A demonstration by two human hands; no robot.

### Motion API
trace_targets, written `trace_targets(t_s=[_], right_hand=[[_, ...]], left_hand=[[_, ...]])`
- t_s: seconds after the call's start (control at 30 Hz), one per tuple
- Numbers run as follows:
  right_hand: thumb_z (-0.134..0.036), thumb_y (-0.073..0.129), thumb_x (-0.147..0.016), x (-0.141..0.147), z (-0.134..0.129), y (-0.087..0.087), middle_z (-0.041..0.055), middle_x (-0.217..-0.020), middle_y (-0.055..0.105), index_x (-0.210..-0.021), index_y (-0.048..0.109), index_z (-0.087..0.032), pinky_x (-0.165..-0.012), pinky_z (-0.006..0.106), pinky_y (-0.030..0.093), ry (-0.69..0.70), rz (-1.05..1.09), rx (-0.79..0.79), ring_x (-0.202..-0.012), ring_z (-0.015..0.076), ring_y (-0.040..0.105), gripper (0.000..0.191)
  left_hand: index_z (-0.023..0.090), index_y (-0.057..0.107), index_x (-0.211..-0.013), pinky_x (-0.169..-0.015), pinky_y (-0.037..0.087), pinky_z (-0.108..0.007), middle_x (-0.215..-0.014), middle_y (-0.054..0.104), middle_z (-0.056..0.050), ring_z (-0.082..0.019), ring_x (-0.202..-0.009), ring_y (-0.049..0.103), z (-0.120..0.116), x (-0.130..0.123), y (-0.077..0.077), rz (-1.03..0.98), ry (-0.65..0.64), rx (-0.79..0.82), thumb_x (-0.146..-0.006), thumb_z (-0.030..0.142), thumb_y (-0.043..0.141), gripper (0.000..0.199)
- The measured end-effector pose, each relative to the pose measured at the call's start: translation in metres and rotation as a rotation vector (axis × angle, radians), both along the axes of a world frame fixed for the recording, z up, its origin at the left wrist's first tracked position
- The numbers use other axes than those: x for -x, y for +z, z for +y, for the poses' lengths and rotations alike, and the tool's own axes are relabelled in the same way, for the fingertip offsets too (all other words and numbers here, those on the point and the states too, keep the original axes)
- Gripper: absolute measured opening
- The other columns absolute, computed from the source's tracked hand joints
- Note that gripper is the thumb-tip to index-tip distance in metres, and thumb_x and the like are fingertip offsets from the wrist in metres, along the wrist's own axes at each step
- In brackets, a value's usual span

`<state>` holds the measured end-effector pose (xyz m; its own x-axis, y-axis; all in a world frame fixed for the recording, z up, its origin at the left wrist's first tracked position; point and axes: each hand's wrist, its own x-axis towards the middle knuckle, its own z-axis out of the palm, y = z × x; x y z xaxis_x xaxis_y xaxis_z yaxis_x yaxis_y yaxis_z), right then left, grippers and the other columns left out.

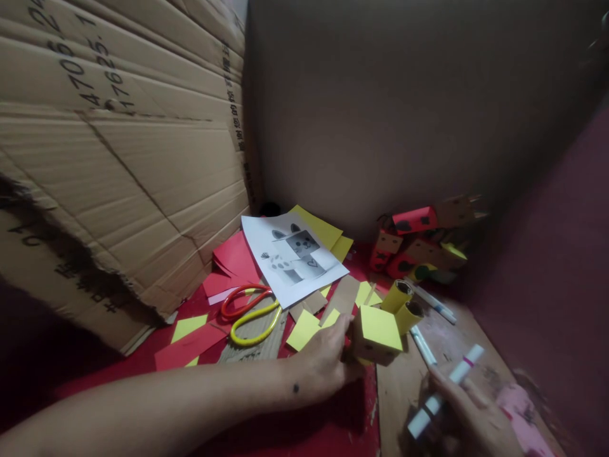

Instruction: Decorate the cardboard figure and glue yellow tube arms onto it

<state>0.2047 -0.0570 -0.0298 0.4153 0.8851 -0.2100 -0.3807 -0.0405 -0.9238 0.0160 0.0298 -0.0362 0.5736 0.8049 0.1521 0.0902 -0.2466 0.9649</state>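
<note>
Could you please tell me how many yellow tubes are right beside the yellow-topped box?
2: one yellow tube is at the far edge of the box, the other tube right of the first and nearer; others may be hidden.

A small brown cardboard cube with a bright yellow paper top (379,330) is held slightly tilted, right of centre. At its far right side, two short yellow tubes (394,299) point upward, ends open (whether they are joined to it is unclear). A slim white marker pen with pink and dark bands (434,402) slants, gripped, at lower right.
</note>
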Motion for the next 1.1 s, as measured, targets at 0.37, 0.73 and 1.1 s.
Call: trace_targets(t_s=[0.37,0.73,1.1], right_hand=[[-0.046,0.092,-0.059,0.005,0.002,0.010,-0.0052,-0.054,0.058,-0.074,0.066,-0.018,-0.040,0.018,0.042,0.011,-0.011,0.050,-0.043,0.0088,0.049,0.041],[-0.033,0.096,-0.056,0.014,0.000,0.012,-0.0072,-0.050,0.056,-0.076,0.069,-0.017,-0.038,0.018,0.047,0.022,0.188,0.084,-0.038,0.0069,0.051,0.037],[-0.038,0.094,-0.058,0.005,0.003,0.020,-0.0040,-0.055,0.067,-0.121,0.066,-0.020,-0.036,0.020,0.046,-0.026,0.003,0.097,-0.042,0.0141,0.061,0.072]], left_hand=[[0.018,0.049,-0.126,-0.052,0.045,-0.023,-0.099,0.064,-0.004,-0.012,-0.066,0.057,0.008,0.008,0.025,-0.090,0.030,0.289,-0.071,0.023,0.075,0.060],[0.018,0.060,-0.115,-0.087,0.053,-0.039,-0.108,0.070,-0.007,-0.027,-0.104,0.066,-0.003,0.006,0.007,-0.161,-0.027,0.335,-0.062,0.015,0.084,0.058],[0.019,0.055,-0.121,-0.092,0.052,-0.042,-0.116,0.070,-0.009,-0.028,-0.110,0.065,-0.001,0.012,0.016,-0.246,-0.088,0.432,-0.065,0.016,0.082,0.063]])
